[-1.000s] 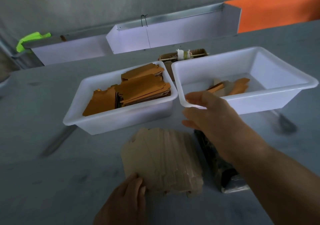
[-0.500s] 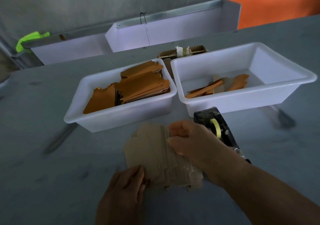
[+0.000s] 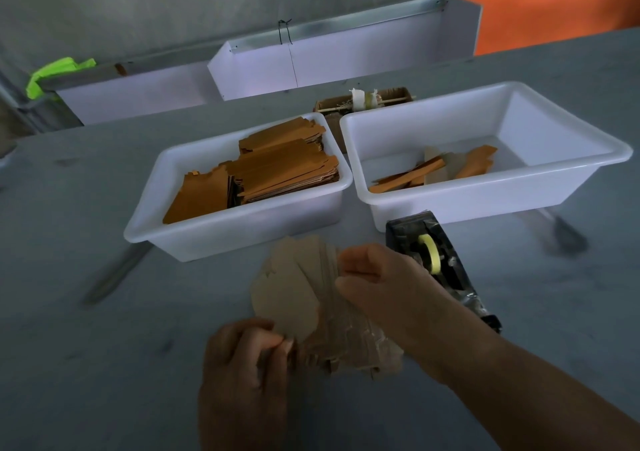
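Observation:
A stack of flat tan cardboard blanks (image 3: 343, 339) lies on the grey table in front of me. Its top blank (image 3: 287, 294) is lifted off the stack and tilted. My left hand (image 3: 242, 381) pinches that blank's near edge between thumb and fingers. My right hand (image 3: 377, 284) grips its far right edge with curled fingers. A black tape dispenser (image 3: 440, 260) with a yellow roll stands just right of my right hand.
Two white plastic tubs stand behind the stack: the left tub (image 3: 221, 239) holds many orange-brown flat blanks, the right tub (image 3: 485, 194) holds a few pieces. A small cardboard box (image 3: 363, 104) sits behind them. White trays (image 3: 329, 62) line the back edge.
My right hand came back from the right tub's rim to the stack and took hold of the top blank. With my left hand it has lifted that blank off the stack.

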Demonstrator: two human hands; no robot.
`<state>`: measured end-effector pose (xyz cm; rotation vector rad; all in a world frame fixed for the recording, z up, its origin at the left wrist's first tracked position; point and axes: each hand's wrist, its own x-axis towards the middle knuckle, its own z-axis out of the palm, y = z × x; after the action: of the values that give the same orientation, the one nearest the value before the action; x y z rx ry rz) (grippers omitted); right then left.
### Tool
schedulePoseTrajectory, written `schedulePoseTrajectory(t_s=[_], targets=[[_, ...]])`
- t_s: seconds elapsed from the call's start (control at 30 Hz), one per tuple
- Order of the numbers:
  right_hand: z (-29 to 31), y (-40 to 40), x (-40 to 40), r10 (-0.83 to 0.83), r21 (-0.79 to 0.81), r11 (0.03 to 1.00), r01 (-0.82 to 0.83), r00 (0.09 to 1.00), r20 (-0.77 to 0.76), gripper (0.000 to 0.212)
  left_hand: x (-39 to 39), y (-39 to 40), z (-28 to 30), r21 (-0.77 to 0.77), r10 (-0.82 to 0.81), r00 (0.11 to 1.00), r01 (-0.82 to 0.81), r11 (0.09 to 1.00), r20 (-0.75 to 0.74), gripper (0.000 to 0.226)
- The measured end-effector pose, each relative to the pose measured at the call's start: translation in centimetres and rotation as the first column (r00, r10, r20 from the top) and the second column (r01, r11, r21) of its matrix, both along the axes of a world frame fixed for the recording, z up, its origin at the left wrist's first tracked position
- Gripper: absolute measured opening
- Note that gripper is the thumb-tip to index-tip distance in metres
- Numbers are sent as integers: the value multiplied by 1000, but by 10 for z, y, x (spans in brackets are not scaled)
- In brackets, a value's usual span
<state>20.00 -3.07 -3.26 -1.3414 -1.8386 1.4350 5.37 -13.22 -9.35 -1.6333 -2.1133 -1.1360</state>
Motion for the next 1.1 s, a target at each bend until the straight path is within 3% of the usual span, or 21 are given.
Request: schedulePoseTrajectory(t_s=[0.07,0.13,0.2,0.27,0.37,0.4,0.43,0.47,0.53,0.6,0.67,0.7,0.77,0.83,0.9,0.97,1.1], targets=[[0,-6,4,-44,-59,998,39,996,-78,40,3,-1,10,139,28,992,-11,990,-122,24],[1,-16,10,-70,-204,979,18,965,-253,47,13,-2,18,242,-8,970,69,968,-244,18],[1,-25,17,-97,-352,934,-52,914,-393,49,27,-2,21,232,-103,947,178,956,-304,9],[-5,-30,24,-119,-363,931,-37,909,-399,33,38,0,23,186,-189,935,252,950,-302,11],[-13,-33,33,-258,-445,895,31,851,-458,32,50,-3,25,107,-292,939,314,943,-184,21],[-14,-33,36,-282,-471,882,28,832,-479,36,51,-5,28,85,-303,951,307,948,-62,32],[-14,-35,39,-299,-503,864,8,812,-501,37,53,-7,32,82,-294,943,284,955,159,47],[-14,-35,41,-320,-536,844,-16,786,-528,34,54,-7,40,94,-256,861,240,966,438,59],[-14,-38,43,-393,-610,791,-49,723,-568,27,50,-3,44,100,-154,543,129,987,825,74],[-14,-43,43,-436,-649,758,-63,691,-576,23,41,5,42,41,-90,247,197,980,965,73],[-13,-47,42,-428,-661,747,-76,705,-565,20,37,11,44,64,-87,43,391,918,995,58],[-12,-51,41,-418,-661,747,-71,723,-550,19,38,12,46,68,-91,29,450,890,995,53],[-16,-54,46,-375,-623,782,-20,783,-496,18,42,12,42,32,-96,112,475,879,989,47],[-18,-56,49,-263,-486,873,29,868,-420,22,43,13,40,6,-97,169,468,884,981,45],[-18,-56,50,-253,-372,922,103,889,-381,8,44,13,42,-18,-79,177,488,873,981,46],[-18,-58,53,-250,-246,953,175,914,-320,18,45,13,44,-33,-70,183,507,861,981,47],[-13,-63,53,-205,-103,977,185,949,-239,13,49,11,48,-46,-77,235,477,878,969,43]])
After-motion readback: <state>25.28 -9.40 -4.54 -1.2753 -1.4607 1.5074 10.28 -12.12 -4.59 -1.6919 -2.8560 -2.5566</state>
